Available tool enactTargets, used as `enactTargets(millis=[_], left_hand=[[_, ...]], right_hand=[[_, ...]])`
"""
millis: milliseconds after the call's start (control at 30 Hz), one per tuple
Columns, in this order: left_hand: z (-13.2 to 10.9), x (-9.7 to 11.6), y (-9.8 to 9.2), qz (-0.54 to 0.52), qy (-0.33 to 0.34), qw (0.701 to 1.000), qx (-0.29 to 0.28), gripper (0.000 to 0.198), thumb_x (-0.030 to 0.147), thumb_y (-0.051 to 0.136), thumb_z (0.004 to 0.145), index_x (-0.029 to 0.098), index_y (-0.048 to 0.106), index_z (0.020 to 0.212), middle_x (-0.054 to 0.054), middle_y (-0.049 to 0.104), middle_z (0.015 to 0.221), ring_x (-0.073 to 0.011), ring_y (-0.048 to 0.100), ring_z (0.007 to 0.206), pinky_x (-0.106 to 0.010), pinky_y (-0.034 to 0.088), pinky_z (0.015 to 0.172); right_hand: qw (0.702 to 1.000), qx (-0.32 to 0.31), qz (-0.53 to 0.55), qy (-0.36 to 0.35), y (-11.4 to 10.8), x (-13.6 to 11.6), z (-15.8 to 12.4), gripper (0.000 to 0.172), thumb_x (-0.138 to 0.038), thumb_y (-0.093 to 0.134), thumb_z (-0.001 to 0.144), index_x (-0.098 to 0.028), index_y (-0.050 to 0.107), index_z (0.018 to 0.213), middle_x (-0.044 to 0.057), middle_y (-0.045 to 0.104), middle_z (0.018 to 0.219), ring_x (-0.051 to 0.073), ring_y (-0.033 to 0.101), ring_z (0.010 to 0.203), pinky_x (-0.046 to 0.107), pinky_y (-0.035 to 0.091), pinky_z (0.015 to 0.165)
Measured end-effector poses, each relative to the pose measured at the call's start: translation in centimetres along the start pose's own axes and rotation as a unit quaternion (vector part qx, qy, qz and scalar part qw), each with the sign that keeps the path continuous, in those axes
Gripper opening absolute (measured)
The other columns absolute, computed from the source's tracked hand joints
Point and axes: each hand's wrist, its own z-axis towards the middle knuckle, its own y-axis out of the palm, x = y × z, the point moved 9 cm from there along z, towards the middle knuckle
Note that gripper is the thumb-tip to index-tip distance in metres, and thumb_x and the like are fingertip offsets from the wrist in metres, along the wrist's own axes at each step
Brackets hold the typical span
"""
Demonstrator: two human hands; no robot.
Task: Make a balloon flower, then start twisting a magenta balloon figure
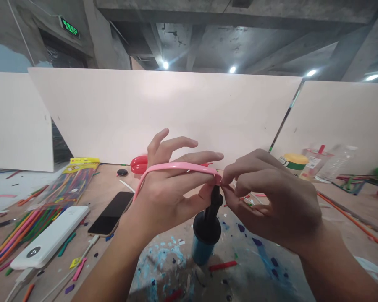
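A long uninflated pink balloon [176,167] lies over the back of my left hand [170,188] and runs to the black nozzle of a blue balloon pump [206,235] standing on the table. My left hand's thumb and lower fingers press around the nozzle, while its upper fingers are stretched out. My right hand [267,197] pinches the balloon's mouth at the nozzle tip with fingers closed. Both hands are held above the pump, close together.
A black phone [111,213] and a white power bank [50,241] lie at the left, beside a pack of coloured long balloons [67,180]. A red inflated balloon [138,164] sits at the back. Cups and a bottle [321,163] stand at the right. White boards wall the table.
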Motion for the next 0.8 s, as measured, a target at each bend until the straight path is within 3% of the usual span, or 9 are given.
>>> enactTargets(millis=[167, 367, 667, 800], left_hand=[[0.0, 0.2, 0.0, 0.007, 0.012, 1.0, 0.003, 0.012, 0.026, 0.065, 0.076, 0.036, 0.067, 0.083, 0.006, 0.07, 0.104, -0.0258, 0.05, 0.112, -0.057, 0.015, 0.111], [-0.1, 0.1, 0.6, 0.023, 0.007, 1.0, -0.01, 0.014, 0.025, 0.064, 0.076, 0.036, 0.067, 0.084, 0.004, 0.071, 0.101, -0.0263, 0.052, 0.108, -0.056, 0.022, 0.108], [0.4, -1.7, 2.1, -0.006, 0.064, 0.997, -0.035, 0.013, 0.02, 0.061, 0.075, 0.03, 0.067, 0.081, 0.002, 0.071, 0.092, -0.0202, 0.056, 0.095, -0.047, 0.027, 0.106], [1.0, -1.8, 2.8, -0.03, 0.102, 0.992, -0.071, 0.009, 0.021, 0.06, 0.075, 0.027, 0.065, 0.073, 0.002, 0.069, 0.084, -0.0177, 0.058, 0.087, -0.042, 0.031, 0.104]], right_hand=[[0.999, -0.014, -0.029, -0.026, 0.1, -0.2, 0.1, 0.027, -0.005, 0.062, 0.073, -0.026, 0.045, 0.076, -0.003, 0.065, 0.078, 0.015, 0.059, 0.078, 0.03, 0.047, 0.065], [0.998, 0.025, -0.015, -0.058, -0.1, -0.4, 0.0, 0.03, -0.004, 0.061, 0.073, -0.026, 0.041, 0.074, -0.004, 0.066, 0.078, 0.014, 0.058, 0.07, 0.029, 0.048, 0.062], [0.997, 0.012, -0.017, -0.071, 1.5, 1.1, -0.2, 0.029, -0.002, 0.059, 0.075, -0.026, 0.042, 0.075, -0.004, 0.066, 0.079, 0.013, 0.056, 0.069, 0.027, 0.049, 0.058], [0.997, 0.006, -0.016, -0.069, 2.0, 1.7, -0.3, 0.029, 0.0, 0.057, 0.073, -0.026, 0.044, 0.076, -0.004, 0.066, 0.076, 0.013, 0.057, 0.069, 0.027, 0.049, 0.056]])
